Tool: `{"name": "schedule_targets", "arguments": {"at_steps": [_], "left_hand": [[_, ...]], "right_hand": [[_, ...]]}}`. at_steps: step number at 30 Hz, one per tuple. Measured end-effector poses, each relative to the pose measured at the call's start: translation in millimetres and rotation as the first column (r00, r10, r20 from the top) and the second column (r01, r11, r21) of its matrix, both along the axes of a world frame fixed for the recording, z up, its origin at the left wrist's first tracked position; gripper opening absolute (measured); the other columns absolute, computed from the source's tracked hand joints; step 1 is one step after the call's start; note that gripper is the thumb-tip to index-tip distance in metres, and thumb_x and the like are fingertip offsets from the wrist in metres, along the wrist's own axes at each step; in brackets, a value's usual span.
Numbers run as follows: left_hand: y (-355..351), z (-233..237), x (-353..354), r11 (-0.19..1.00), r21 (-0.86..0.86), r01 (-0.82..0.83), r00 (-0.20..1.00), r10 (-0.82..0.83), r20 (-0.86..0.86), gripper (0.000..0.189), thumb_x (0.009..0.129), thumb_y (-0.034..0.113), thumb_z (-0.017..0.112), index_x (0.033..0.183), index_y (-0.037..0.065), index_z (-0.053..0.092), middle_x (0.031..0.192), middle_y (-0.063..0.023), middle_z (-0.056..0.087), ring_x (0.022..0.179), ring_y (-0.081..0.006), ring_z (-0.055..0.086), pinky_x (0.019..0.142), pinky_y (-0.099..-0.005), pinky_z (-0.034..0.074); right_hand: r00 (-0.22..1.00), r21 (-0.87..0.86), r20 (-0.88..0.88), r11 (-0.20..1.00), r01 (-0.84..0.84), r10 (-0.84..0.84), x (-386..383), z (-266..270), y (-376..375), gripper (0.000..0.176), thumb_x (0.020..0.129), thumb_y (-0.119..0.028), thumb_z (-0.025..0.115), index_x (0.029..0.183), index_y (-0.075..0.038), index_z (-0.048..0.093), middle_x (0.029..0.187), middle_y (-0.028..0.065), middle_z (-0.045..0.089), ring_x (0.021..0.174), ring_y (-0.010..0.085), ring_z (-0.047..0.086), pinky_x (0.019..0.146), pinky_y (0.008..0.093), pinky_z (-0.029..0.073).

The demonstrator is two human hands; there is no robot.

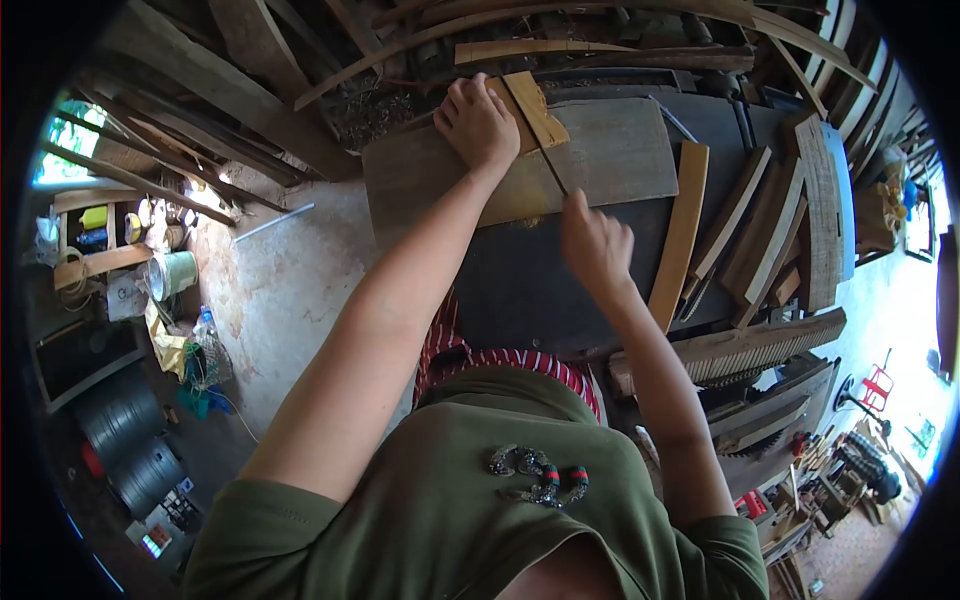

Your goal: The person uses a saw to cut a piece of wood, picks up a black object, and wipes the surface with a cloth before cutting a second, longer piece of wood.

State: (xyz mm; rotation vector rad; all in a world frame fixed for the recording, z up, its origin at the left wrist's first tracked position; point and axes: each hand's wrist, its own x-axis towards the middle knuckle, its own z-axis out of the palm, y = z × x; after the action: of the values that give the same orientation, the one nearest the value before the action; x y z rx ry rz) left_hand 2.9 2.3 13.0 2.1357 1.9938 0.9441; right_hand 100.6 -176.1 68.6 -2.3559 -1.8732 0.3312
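Observation:
Across the dark bench (pixel 560 290) lies a broad grey-brown board (pixel 625 150). At its far edge is a small yellowish wooden piece (pixel 540 115) with a ragged end. My left hand (pixel 478 125) presses on this piece, fingers curled over its far left side. My right hand (pixel 598 240) is closed in a fist around the near end of a long, thin, dark tool (pixel 548 165), like a file or narrow saw blade. The tool slants away over the board and along the wooden piece, close to the left fingers. Its handle is hidden in my fist.
A yellowish wood strip (pixel 680 230) lies at the bench's right, beside several curved wooden pieces (pixel 775 235). Long planks (pixel 210 95) lean at the back left. A bucket (pixel 173 273) stands on the left floor, and a ridged wooden beam (pixel 750 345) sits at the near right.

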Motion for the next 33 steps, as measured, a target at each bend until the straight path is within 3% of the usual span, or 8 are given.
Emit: {"name": "schedule_targets", "arguments": {"at_steps": [4,9,13,19,23,26,30,33], "left_hand": [[-0.9,1.3,-1.4,0.998,-0.063,0.004,0.999,-0.007,-0.047,0.030,0.099,0.023,0.045,0.127,0.016,0.054,0.131,-0.0097,0.048,0.123,-0.0287,0.045,0.107,-0.0473,0.026],[1.3,-3.7,1.0,0.999,-0.030,-0.015,0.999,0.014,-0.050,0.032,0.099,0.023,0.045,0.129,0.016,0.054,0.131,-0.0098,0.048,0.125,-0.0282,0.044,0.107,-0.0478,0.027],[1.1,-2.4,2.5,0.999,-0.031,0.020,1.000,-0.019,0.013,0.030,0.097,0.021,0.048,0.125,0.013,0.054,0.128,-0.0109,0.048,0.124,-0.0294,0.043,0.108,-0.0512,0.025],[-0.4,-0.1,0.7,0.999,-0.051,-0.001,0.999,-0.001,-0.047,0.030,0.099,0.024,0.045,0.128,0.017,0.053,0.128,-0.0083,0.049,0.123,-0.0276,0.045,0.107,-0.0475,0.027],[2.0,-4.6,1.3,1.000,0.011,0.011,1.000,-0.012,0.006,0.028,0.097,0.022,0.048,0.123,0.014,0.055,0.127,-0.0102,0.049,0.123,-0.0296,0.043,0.108,-0.0518,0.025],[-0.1,-3.8,2.0,1.000,-0.003,0.002,1.000,-0.002,-0.008,0.029,0.097,0.022,0.048,0.123,0.013,0.055,0.127,-0.0107,0.049,0.123,-0.0296,0.044,0.108,-0.0517,0.026],[0.3,-0.6,0.7,1.000,-0.023,0.006,1.000,-0.006,0.015,0.029,0.097,0.021,0.047,0.124,0.012,0.055,0.127,-0.0105,0.048,0.124,-0.0295,0.043,0.108,-0.0518,0.025],[0.5,0.1,0.2,0.999,-0.047,-0.005,1.000,0.004,-0.023,0.028,0.098,0.023,0.047,0.125,0.017,0.054,0.129,-0.0089,0.048,0.123,-0.0288,0.045,0.106,-0.0482,0.028]], "right_hand": [[0.999,-0.160,0.005,0.987,0.032,-0.032,2.2,11.3,-32.3,0.007,0.087,-0.013,0.052,0.088,-0.008,0.048,0.062,0.0144,0.067,0.062,0.0334,0.069,0.055,0.0450,0.053],[1.000,0.077,0.024,0.997,-0.011,0.009,-5.9,-11.3,32.6,0.008,0.087,-0.014,0.053,0.089,-0.008,0.049,0.062,0.0151,0.066,0.062,0.0339,0.069,0.056,0.0450,0.053],[1.000,0.107,0.028,0.994,-0.009,0.006,-4.1,-13.4,26.8,0.008,0.087,-0.014,0.053,0.088,-0.008,0.048,0.062,0.0152,0.066,0.060,0.0339,0.069,0.054,0.0453,0.053],[0.998,-0.134,0.005,0.989,0.060,-0.060,1.3,6.3,-45.9,0.009,0.088,-0.014,0.054,0.088,-0.008,0.048,0.060,0.0144,0.065,0.058,0.0333,0.068,0.051,0.0458,0.052],[1.000,0.095,0.011,0.995,-0.008,0.007,-4.5,-11.7,7.8,0.009,0.088,-0.016,0.054,0.089,-0.008,0.050,0.063,0.0150,0.067,0.060,0.0345,0.069,0.054,0.0458,0.053],[1.000,0.107,0.018,0.994,-0.007,0.005,-8.1,-13.7,43.5,0.009,0.089,-0.016,0.053,0.089,-0.008,0.051,0.064,0.0149,0.067,0.060,0.0346,0.069,0.055,0.0461,0.053],[0.998,0.063,0.041,0.997,-0.044,0.041,-1.2,-2.8,2.1,0.008,0.089,-0.016,0.052,0.090,-0.008,0.051,0.064,0.0148,0.067,0.061,0.0342,0.069,0.057,0.0457,0.053],[0.999,-0.091,0.041,0.996,0.005,-0.001,3.0,7.5,-30.7,0.008,0.088,-0.015,0.053,0.091,-0.008,0.051,0.065,0.0141,0.067,0.062,0.0341,0.069,0.056,0.0454,0.053]]}}
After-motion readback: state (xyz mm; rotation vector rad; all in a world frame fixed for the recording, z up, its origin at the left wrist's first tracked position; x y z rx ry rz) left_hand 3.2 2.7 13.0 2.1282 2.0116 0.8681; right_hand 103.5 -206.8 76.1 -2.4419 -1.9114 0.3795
